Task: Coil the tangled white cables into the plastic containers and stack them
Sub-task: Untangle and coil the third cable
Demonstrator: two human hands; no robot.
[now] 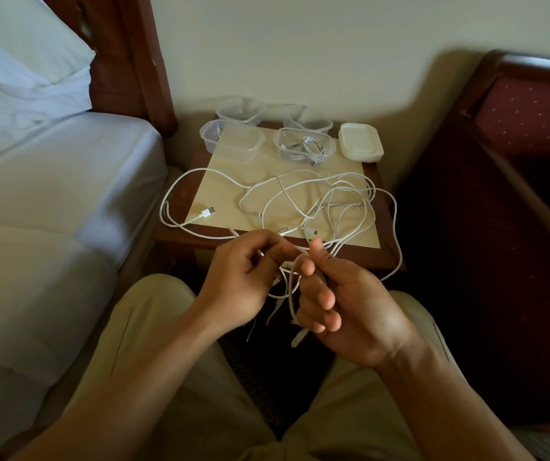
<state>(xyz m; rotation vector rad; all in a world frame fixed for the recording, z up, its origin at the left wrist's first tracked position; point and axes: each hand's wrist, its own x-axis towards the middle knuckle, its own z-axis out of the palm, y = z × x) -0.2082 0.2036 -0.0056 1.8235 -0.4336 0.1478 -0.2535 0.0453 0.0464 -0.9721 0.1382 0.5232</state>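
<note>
A tangle of white cables (303,197) sprawls over the small bedside table (286,168) and hangs off its front edge. My left hand (243,274) pinches a strand of it in front of the table. My right hand (340,304) holds loops of the same cable wound round its fingers, with loose ends dangling below. At the back of the table stand several clear plastic containers: one (305,146) holds a coiled white cable, another (232,139) at its left looks empty, and two more sit behind. A stack of white lids (361,141) lies at the back right.
A bed with white sheets (50,181) and a dark wooden headboard (127,61) lies to the left. A dark red upholstered chair (516,154) stands on the right. My knees in beige trousers (153,327) are below the hands, close to the table's front edge.
</note>
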